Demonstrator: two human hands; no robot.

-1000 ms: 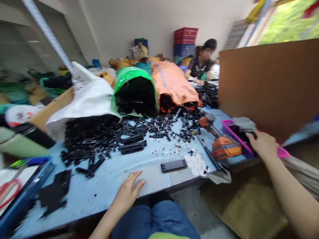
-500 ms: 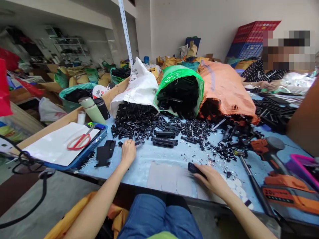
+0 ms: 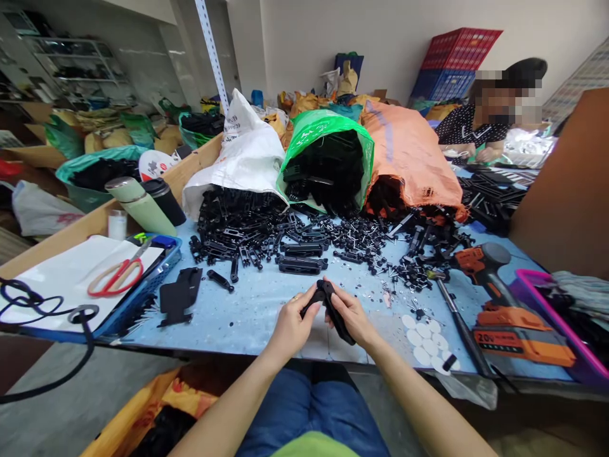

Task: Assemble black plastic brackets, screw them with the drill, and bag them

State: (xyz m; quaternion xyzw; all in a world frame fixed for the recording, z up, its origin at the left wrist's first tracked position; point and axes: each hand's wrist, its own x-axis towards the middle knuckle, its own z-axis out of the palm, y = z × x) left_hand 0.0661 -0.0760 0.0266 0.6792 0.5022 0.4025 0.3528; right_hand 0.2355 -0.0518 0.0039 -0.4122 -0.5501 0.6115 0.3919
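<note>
Both of my hands meet over the front edge of the blue table [image 3: 238,311]. My right hand [image 3: 352,315] grips a long flat black plastic part [image 3: 339,318] that slants down toward me. My left hand [image 3: 294,320] pinches a smaller black plastic piece [image 3: 314,300] against the top end of that part. Behind my hands lie two assembled black bars [image 3: 302,264] and a spread of loose black plastic pieces [image 3: 238,231].
White [image 3: 242,158], green [image 3: 328,136] and orange [image 3: 409,155] sacks spill black parts at the back. An orange cordless drill [image 3: 499,298] and white discs [image 3: 423,336] lie at right, a pink bin [image 3: 561,317] beyond. A blue tray with red scissors [image 3: 114,276] sits left. Another person works at the far right.
My left hand left the pile with a small black piece and my right hand lifted the long black part off the table; both came together in front of me.
</note>
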